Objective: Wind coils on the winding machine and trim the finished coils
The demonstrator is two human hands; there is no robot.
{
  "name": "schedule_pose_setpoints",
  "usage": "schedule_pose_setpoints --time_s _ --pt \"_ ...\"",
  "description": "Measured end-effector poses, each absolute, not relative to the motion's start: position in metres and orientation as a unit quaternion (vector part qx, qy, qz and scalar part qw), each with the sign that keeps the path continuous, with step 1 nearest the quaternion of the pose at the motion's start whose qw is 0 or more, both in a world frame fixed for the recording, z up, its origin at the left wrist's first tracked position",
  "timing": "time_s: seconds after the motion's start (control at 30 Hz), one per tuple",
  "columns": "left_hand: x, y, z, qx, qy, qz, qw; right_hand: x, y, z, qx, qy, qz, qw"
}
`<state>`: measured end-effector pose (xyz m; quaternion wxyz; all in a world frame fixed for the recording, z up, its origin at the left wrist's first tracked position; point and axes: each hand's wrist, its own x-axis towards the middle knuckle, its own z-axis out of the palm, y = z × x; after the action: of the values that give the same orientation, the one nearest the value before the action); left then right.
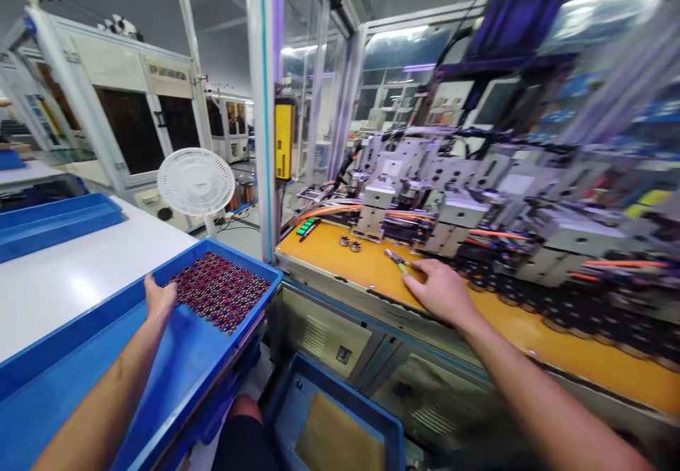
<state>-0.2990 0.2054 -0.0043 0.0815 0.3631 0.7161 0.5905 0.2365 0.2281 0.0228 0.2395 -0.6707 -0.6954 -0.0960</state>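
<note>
Blue tray (106,358) holds small dark beads (219,290) beside the left hand (159,299), fingers hidden so I cannot tell their pose, while the right hand (440,290), right of the tray, rests loosely spread over pliers (397,258), which could slide off the orange tabletop (557,347).

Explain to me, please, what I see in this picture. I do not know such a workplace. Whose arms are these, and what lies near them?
The camera sits on a person's head and looks down, so both bare arms are that person's own. The left hand reaches into a blue tray and touches a heap of small dark red parts. The right hand rests on an orange machine table, with its fingers on a small tool; whether it grips the tool is hard to tell. Two small metal rings also lie on this table. Behind them stands a row of grey machine units with orange cables. A white fan stands further back.
</note>
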Motion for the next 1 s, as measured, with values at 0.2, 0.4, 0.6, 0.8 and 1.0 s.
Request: schedule_pose_setpoints --time_s 0.2,0.4,0.6,0.8,1.0 --pt "-0.156 0.227 0.059 0.633 0.563 0.514 0.134 0.235 0.231 0.021 -0.638 -0.691 -0.127 0.315" --pt "-0.019 0.258 0.07 0.737 0.532 0.37 0.19 0.237 0.213 0.03 -0.552 -0.635 -0.231 0.489" --pt "0.039 0.278 0.065 0.679 0.617 0.353 0.184 0.23 0.2 0.039 -0.475 -0.622 -0.305 0.543" --pt "0.057 0.277 0.072 0.619 0.647 0.392 0.21 0.226 0.202 0.04 -0.455 -0.642 -0.308 0.535" --pt "0.048 0.246 0.079 0.622 0.545 0.475 0.299 0.224 0.2 0.041 -0.474 -0.658 -0.252 0.529"
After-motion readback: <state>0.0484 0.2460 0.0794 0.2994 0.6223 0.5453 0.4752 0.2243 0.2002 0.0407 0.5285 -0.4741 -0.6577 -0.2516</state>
